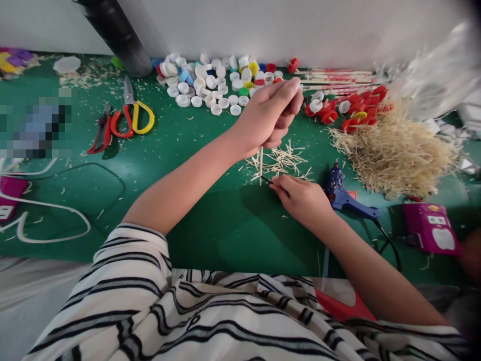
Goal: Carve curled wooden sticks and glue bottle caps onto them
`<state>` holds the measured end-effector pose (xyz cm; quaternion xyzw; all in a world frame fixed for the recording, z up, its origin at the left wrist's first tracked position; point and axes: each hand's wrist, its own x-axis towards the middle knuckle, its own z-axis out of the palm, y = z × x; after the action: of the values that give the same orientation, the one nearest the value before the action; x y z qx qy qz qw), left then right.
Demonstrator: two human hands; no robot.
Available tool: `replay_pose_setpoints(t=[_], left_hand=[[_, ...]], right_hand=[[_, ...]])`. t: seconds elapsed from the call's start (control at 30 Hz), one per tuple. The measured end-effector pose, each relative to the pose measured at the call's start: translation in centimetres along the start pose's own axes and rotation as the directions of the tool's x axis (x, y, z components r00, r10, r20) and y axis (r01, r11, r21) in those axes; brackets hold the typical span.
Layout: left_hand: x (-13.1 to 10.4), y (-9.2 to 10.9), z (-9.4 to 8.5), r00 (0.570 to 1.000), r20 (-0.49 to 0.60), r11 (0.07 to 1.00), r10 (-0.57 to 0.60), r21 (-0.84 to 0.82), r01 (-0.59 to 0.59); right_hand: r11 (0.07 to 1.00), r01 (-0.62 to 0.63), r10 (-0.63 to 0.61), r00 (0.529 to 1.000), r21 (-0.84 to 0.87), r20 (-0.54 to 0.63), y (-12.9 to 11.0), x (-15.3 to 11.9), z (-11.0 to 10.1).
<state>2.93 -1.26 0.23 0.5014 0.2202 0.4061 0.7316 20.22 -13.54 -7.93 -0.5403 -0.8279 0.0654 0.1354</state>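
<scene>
My left hand [266, 115] is closed around a thin pale wooden stick [260, 168], whose lower end sticks out below the fist and points down at the table. Lower and to the right, my right hand [302, 198] pinches a thin dark rod-like piece [266, 179]. The tip of that piece meets the stick near its lower end; whether it touches or only overlaps I cannot tell. Between and behind the hands lies a loose scatter of pale thin strips [283, 159]. The rest of the stick is hidden inside my left fist.
A blue glue gun [336, 188] lies right of my right hand, near a heap of straw-like strips [402, 150] and a purple power socket box [430, 225]. Bottle caps [210, 82] and red caps [356, 108] lie behind. Scissors [131, 113], pliers [101, 133] and a dark bottle [118, 37] are left.
</scene>
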Motion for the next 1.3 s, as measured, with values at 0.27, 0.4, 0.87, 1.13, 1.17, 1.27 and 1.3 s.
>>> replay_pose_setpoints(t=[0.27,0.4,0.87,1.13,1.17,1.27,1.3], left_hand=[[-0.5,0.6,0.1,0.997,-0.058,0.997,-0.041,0.064,0.045],[-0.3,0.2,-0.1,1.000,-0.007,0.999,0.007,0.040,-0.006],[0.1,0.5,0.2,0.996,-0.052,0.970,-0.065,0.230,0.076],[-0.3,0.7,0.2,0.999,-0.011,0.977,-0.033,0.210,0.034],[-0.3,0.7,0.2,1.000,-0.013,0.978,-0.028,0.207,0.030],[-0.3,0.6,0.2,1.000,0.002,0.979,-0.016,0.205,0.015],[-0.3,0.5,0.1,1.000,0.006,0.980,-0.008,0.199,0.007]], right_hand=[[0.981,0.037,-0.009,0.990,-0.192,0.142,-1.1,-0.5,-1.0],[0.983,0.079,-0.074,0.997,-0.166,0.037,-0.7,-0.4,-0.9],[0.991,0.108,-0.119,0.982,-0.085,-0.146,0.3,1.2,0.1],[0.994,0.044,-0.044,0.999,-0.097,-0.002,0.1,0.5,-0.1],[0.995,0.035,-0.033,0.999,-0.097,0.024,0.0,0.4,-0.1],[0.993,0.020,-0.010,0.997,-0.114,0.082,-0.1,0.2,-0.4],[0.992,0.023,-0.011,0.995,-0.125,0.100,-0.2,0.1,-0.5]])
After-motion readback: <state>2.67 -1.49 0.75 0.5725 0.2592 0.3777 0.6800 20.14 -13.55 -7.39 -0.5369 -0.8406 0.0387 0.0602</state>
